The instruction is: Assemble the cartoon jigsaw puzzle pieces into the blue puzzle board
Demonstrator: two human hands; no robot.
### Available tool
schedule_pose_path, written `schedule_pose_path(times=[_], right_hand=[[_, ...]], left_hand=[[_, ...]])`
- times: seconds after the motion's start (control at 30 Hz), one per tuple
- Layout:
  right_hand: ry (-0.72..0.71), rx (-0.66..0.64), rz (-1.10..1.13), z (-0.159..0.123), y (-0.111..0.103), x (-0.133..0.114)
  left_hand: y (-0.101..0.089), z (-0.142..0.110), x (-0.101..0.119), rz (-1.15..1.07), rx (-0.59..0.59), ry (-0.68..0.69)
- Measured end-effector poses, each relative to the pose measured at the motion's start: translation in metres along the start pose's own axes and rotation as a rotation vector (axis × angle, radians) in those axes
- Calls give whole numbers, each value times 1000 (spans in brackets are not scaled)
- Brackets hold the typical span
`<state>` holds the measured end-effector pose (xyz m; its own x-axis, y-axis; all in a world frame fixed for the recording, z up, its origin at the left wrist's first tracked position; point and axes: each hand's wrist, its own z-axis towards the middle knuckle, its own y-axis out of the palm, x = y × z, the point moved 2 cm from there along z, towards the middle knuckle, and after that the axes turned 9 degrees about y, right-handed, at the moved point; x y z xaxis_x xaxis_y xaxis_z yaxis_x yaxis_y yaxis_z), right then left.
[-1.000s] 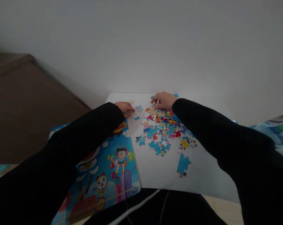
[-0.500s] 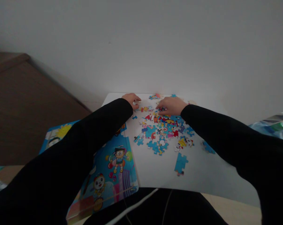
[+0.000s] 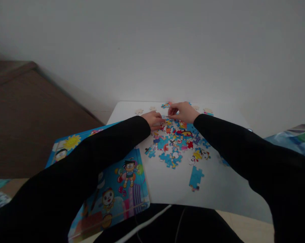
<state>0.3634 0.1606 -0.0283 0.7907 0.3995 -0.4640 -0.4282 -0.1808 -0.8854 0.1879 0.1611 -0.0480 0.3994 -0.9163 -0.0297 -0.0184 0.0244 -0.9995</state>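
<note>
A heap of colourful jigsaw pieces lies in the middle of a small white table. My left hand rests on the heap's far left edge, fingers curled down onto the pieces. My right hand sits close beside it at the far edge, thumb and fingers pinched over a small piece I cannot make out. Both arms wear black sleeves. A joined blue section lies apart, nearer me.
A cartoon picture board overhangs the table's left side under my left arm. A few pale pieces lie at the far edge by the white wall. A brown wooden surface stands left. A white cable runs below. Bluish packaging shows right.
My left hand has moved right from the table's far left corner onto the heap, close to my right hand. My right hand shifted slightly toward the far edge.
</note>
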Motion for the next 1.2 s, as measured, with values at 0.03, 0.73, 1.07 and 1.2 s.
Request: schedule_pose_path(times=[0.03, 0.73, 1.07, 1.2], right_hand=[[-7, 51, -58, 4, 1, 0], [-63, -62, -351, 0, 13, 19], [-101, -96, -271, -25, 0, 41], [42, -2, -303, -9, -9, 31]], left_hand=[[2, 3, 3, 16, -13, 19], [-1, -17, -1, -325, 160, -412], [-17, -43, -25, -130, -107, -554], [-15, -41, -51, 46, -188, -699]])
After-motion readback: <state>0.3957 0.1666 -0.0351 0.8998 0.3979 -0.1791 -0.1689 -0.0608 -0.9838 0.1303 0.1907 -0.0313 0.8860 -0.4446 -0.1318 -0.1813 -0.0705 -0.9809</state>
